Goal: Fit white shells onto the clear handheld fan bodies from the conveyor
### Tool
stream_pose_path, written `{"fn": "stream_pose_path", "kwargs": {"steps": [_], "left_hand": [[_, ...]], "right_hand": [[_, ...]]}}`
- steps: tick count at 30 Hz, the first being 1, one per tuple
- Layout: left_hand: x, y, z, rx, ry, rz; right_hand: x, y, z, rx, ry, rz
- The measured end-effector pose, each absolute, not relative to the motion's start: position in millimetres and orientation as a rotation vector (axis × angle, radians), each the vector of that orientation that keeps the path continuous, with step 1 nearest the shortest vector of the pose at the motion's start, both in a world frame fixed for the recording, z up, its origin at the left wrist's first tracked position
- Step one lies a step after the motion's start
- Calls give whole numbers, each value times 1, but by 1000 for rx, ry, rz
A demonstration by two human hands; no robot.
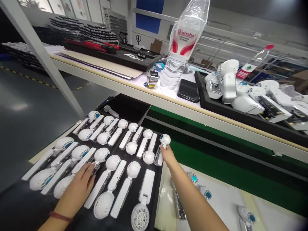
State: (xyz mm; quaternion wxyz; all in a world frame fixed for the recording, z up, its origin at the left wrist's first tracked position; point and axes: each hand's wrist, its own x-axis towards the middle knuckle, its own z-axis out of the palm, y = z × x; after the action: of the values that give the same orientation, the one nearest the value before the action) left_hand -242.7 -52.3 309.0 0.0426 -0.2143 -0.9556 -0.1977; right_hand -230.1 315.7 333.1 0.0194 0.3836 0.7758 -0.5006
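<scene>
White handheld fans with round, slotted heads lie in rows on a black tray (154,189). My left hand (83,181) is over the near rows, its fingers curled round the handle of a fan (101,155) whose head points away from me; most of that handle is hidden under the hand. At the tray's far right corner my right hand (167,154) grips another fan (165,139) by its handle, with the head showing above the fingers. Beside the left hand lies a fan (104,205) with its head toward me.
Above the tray runs a shelf (125,88) with a water bottle (179,48), a black phone (189,89) and a black tray of white fan parts (227,86). A metal post (45,57) stands at left. More fans (206,192) rest right of my forearm, before a green surface (216,154).
</scene>
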Motion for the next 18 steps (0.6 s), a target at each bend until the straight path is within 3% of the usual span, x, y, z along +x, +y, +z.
{"fn": "stream_pose_path", "kwargs": {"steps": [4, 8, 13, 18], "left_hand": [[-234, -20, 341, -895, -2636, -413], [-224, 39, 365, -1099, -2640, -458], [-183, 108, 356, -1226, -2930, -411], [-138, 143, 330, -1260, -3040, -306]], "right_hand": [[-252, 314, 333, 1172, 2524, -1093], [-253, 310, 341, 1142, 2597, -810], [-207, 339, 331, 1139, 2769, -775], [-103, 358, 271, 1388, 2734, -652]]}}
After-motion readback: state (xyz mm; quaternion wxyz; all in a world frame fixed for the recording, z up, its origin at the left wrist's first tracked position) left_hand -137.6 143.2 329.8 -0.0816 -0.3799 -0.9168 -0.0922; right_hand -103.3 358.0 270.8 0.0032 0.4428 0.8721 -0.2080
